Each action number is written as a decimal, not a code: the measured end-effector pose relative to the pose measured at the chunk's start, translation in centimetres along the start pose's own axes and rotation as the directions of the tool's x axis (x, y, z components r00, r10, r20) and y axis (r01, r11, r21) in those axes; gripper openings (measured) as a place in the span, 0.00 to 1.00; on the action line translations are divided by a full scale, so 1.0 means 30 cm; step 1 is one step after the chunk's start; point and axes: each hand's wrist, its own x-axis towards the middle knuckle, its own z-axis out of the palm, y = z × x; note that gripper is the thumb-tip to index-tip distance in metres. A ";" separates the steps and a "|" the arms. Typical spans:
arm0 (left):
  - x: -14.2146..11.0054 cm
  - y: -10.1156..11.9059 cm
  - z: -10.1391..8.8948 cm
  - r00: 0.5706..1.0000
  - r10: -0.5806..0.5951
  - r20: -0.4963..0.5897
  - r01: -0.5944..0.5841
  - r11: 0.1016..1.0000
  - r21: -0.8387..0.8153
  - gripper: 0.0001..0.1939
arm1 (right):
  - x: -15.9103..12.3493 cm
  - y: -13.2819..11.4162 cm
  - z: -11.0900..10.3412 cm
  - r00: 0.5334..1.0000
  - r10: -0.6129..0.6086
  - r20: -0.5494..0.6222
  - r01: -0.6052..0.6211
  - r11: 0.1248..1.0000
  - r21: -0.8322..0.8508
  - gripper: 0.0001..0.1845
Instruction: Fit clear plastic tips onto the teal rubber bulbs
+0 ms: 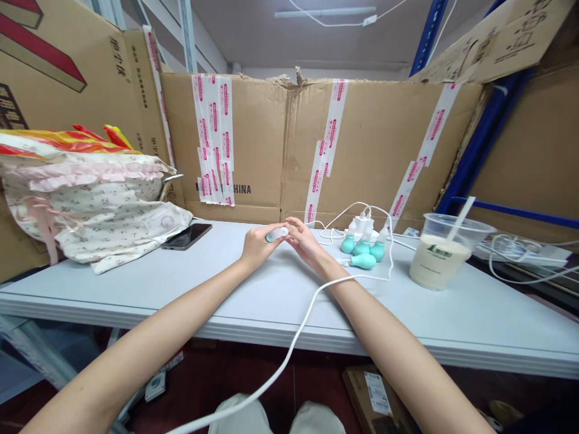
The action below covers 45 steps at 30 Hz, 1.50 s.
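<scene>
White cable [289,352] runs nearest the camera and crosses over the right forearm [384,337]. Left hand [257,246] has its fingers closed around a small teal bulb [278,234] with whitish end, above the table [271,289]. Right hand [306,242] bends its fingers beside this end; whether they grip, I cannot tell. If the left fingers loosen, the bulb could slip down. Its long axis seems sideways, whitish end pointing right. Beyond, similar teal bulbs [363,261] rest near the cable.

Back cardbd panel [260,141] read "CHINA", preceding letters partly taped over; plastic cup [438,262] bore green "1"; L carton [97,99] had unclear Chinese chars.
</scene>
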 end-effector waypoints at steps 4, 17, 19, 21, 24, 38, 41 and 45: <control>0.012 -0.011 -0.008 1.000 -0.017 -0.024 0.019 0.998 0.058 0.16 | 0.000 -0.009 0.012 0.991 -0.111 -0.070 0.091 0.968 -0.234 0.15; 0.026 -0.059 -0.037 0.992 0.125 0.029 -0.127 0.932 0.338 0.20 | -0.055 -0.102 0.012 0.783 -0.536 0.316 0.517 0.276 -0.810 0.10; 0.028 -0.057 -0.041 0.986 0.166 0.014 -0.158 0.906 0.393 0.20 | -0.058 -0.099 0.012 0.768 -0.549 0.330 0.521 0.235 -0.821 0.11; 0.031 -0.060 -0.044 0.975 0.221 0.028 -0.211 0.873 0.439 0.20 | -0.061 -0.097 0.014 0.764 -0.543 0.349 0.520 0.198 -0.831 0.10; 0.033 -0.075 -0.048 0.948 0.301 0.105 -0.313 0.817 0.483 0.20 | -0.063 -0.094 0.017 0.780 -0.498 0.379 0.503 0.138 -0.853 0.10; 0.031 -0.061 -0.049 0.962 0.213 0.173 -0.273 0.811 0.518 0.20 | -0.055 -0.062 0.014 0.841 -0.395 0.370 0.410 0.019 -0.912 0.09; 0.034 -0.057 -0.048 0.971 0.207 0.117 -0.238 0.839 0.489 0.22 | -0.056 -0.056 0.019 0.830 -0.454 0.324 0.423 0.135 -0.896 0.08; 0.032 -0.057 -0.046 0.974 0.207 0.093 -0.227 0.858 0.460 0.21 | -0.061 -0.053 0.026 0.807 -0.524 0.273 0.450 0.246 -0.858 0.07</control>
